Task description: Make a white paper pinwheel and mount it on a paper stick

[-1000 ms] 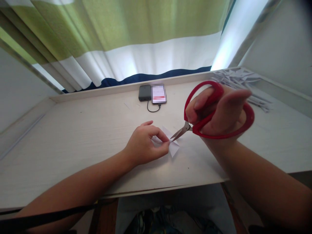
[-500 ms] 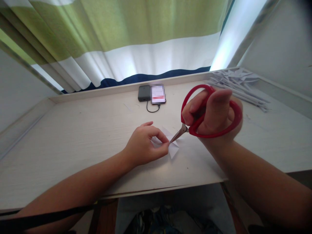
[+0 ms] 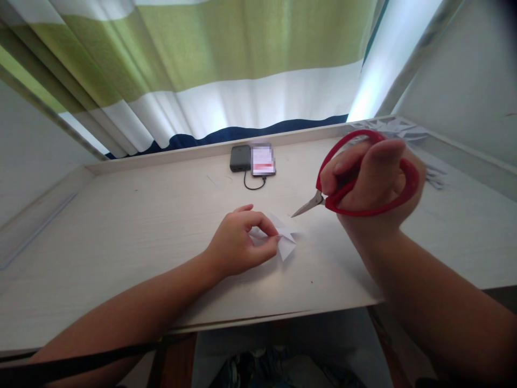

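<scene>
Thumb and forefinger of my left hand (image 3: 242,240) pinch a small folded white paper piece (image 3: 287,248) with several pointed flaps, just above the desk. Part of the paper is hidden behind those fingers. My right hand (image 3: 375,175) is closed around the red handles of a pair of scissors (image 3: 311,205), with fingers through the loops. The blades look closed, and their tip points down and left, a little above and right of the paper, apart from it.
On the white desk (image 3: 121,231), a dark power bank (image 3: 239,158) lies beside a phone (image 3: 262,159), joined by a short black cable (image 3: 254,188). White paper strips (image 3: 404,129) are heaped at the back right, partly behind my right hand. A striped curtain (image 3: 250,48) hangs behind.
My right hand has drawn the scissors up and to the right, so their tip has left the paper. My left hand keeps its pinch on the paper, nearly unmoved.
</scene>
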Demonstrator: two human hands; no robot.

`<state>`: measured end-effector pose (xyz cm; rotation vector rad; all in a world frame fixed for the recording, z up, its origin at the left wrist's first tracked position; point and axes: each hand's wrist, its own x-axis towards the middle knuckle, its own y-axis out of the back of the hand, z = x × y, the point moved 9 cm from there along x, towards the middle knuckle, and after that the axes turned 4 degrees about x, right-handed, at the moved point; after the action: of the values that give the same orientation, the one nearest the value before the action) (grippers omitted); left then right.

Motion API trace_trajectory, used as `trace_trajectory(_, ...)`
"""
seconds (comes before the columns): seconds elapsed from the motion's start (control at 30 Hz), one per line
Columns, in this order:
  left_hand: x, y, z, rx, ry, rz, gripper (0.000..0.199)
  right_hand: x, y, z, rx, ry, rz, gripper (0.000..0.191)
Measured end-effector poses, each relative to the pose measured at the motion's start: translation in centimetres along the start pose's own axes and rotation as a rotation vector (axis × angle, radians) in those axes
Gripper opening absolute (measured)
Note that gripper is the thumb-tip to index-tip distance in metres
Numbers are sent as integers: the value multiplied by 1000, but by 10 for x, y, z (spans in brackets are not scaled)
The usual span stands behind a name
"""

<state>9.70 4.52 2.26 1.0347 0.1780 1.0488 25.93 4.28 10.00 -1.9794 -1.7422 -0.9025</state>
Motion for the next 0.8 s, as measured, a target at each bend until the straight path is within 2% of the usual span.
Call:
trace_trajectory(0.1, 0, 1, -1, -27, 7, 4, 2, 5, 4, -3, -318, 129, -11, 42)
trace_trajectory(0.2, -1, 4, -2, -45, 10, 21, 2, 8, -17, 34, -727, 26, -273, 28)
trace_trajectory(0.27, -1, 6, -3, -46, 6, 34, 3, 4, -28, 66, -894, -60, -490, 15)
trace_trajectory(0.37, -3, 8, -4, -41, -3, 45, 2, -7, -34, 104, -1016, -172, -732, 12)
trace_trajectory(0.5, -4, 12, -3, -60, -29, 75, 6, -18, -31, 124, -1017, -285, -860, 28)
trace_trajectory(0.57, -4, 15, -2, -89, -46, 103, 9, -18, -32, 121, -1005, -270, -861, 32)
trace_trajectory(0.67, -4, 18, -1, -106, -61, 137, 13, -7, -32, 99, -927, -199, -693, 23)
trace_trajectory(0.73, -4, 19, 0, -94, -72, 143, 13, -1, -33, 78, -760, -137, -558, 19)
trace_trajectory(0.8, -4, 19, 0, -79, -82, 144, 13, -1, -40, 60, -535, -84, -511, 21)
